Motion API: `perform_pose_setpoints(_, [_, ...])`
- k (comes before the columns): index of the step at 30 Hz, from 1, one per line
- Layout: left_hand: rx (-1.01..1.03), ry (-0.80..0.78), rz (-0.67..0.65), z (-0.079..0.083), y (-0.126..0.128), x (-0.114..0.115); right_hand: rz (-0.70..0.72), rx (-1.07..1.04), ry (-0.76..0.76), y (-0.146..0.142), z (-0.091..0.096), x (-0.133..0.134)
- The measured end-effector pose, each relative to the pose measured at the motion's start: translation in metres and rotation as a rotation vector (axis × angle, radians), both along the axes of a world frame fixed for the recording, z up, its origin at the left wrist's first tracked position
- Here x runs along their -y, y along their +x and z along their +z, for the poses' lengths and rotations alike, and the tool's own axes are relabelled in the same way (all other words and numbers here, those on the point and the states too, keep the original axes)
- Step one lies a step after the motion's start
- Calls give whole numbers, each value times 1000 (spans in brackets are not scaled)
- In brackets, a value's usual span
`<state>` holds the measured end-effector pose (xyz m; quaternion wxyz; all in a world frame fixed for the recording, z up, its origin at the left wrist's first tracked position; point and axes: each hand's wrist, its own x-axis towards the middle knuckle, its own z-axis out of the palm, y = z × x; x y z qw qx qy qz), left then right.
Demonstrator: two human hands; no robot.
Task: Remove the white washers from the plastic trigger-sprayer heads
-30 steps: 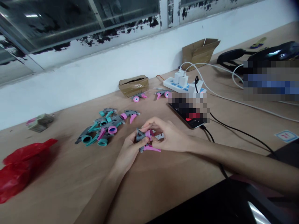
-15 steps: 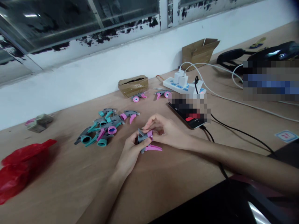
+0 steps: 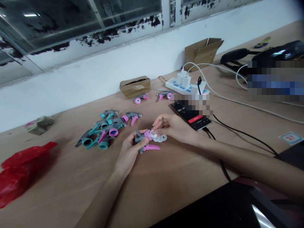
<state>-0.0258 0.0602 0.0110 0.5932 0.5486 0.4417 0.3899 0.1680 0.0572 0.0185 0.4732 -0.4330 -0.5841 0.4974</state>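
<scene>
My left hand (image 3: 128, 148) is closed around a grey spray trigger head (image 3: 140, 136) with a pink collar and a pink lever pointing right. The collar's open end faces my right hand (image 3: 174, 128). My right fingers are bent and pinched at a whitish round washer (image 3: 153, 134) against the collar's mouth. Several more translucent washers (image 3: 161, 138) show just below those fingers, partly overlapping; whether they touch the table cannot be made out. To the left lies a pile of trigger heads (image 3: 104, 128) with teal and pink collars.
Two pink-collared trigger heads (image 3: 141, 98) lie near a small cardboard box (image 3: 135, 87). A phone (image 3: 190, 115) with a cable is beyond my right hand, before a white power strip (image 3: 175, 86). A red plastic bag (image 3: 23, 167) sits at left, a bigger carton (image 3: 203, 53) at the wall.
The trigger head in my left hand has shifted slightly left. My right fingers have drawn back a little from the collar, and the whitish washers have come into sight.
</scene>
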Motion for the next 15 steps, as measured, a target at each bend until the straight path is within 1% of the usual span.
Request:
perform_pose_setpoints(3, [21,3,33,1,-3,-3,-61,17,52,5,3,-2])
perform_pose_setpoints(5, [61,2,59,3,-6,-6,-91,21,58,9,3,-5])
perform_pose_setpoints(6, [85,5,66,3,-7,-8,-85,21,39,10,2,-6])
perform_pose_setpoints(8, [128,13,59,4,-10,-10,-25,33,-10,13,-1,-8])
perform_pose_setpoints(11, [172,6,19,6,-11,-11,69,117,-29,14,-8,-10])
perform_pose_setpoints(15, [181,-25,2,9,-12,-10,80,231,0,12,-16,-10])
